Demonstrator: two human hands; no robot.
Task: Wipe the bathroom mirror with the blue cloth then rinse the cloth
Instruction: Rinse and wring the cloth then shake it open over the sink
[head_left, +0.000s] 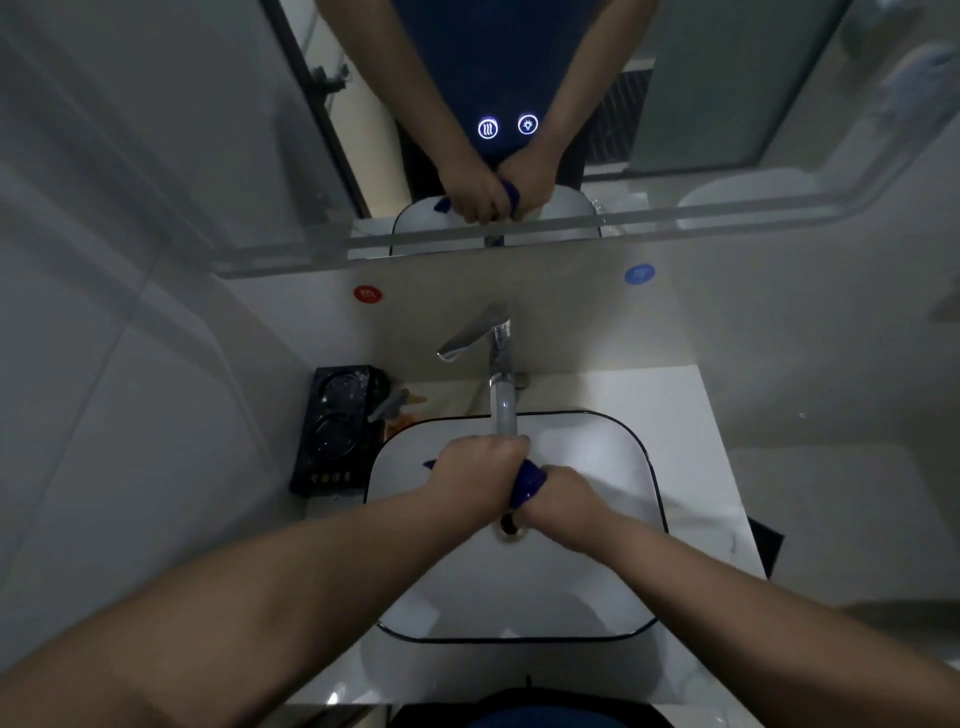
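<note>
The blue cloth is bunched into a roll between both hands over the white sink. My left hand grips its left part, and a small blue tip sticks out at the hand's left side. My right hand grips the right part. Both hands are just under the chrome faucet, from which a stream of water runs down onto them. The mirror above reflects the hands and the cloth.
A black holder stands on the counter left of the sink, with small items beside it. Red and blue round stickers mark the backsplash. White counter lies to the right. The drain is below my hands.
</note>
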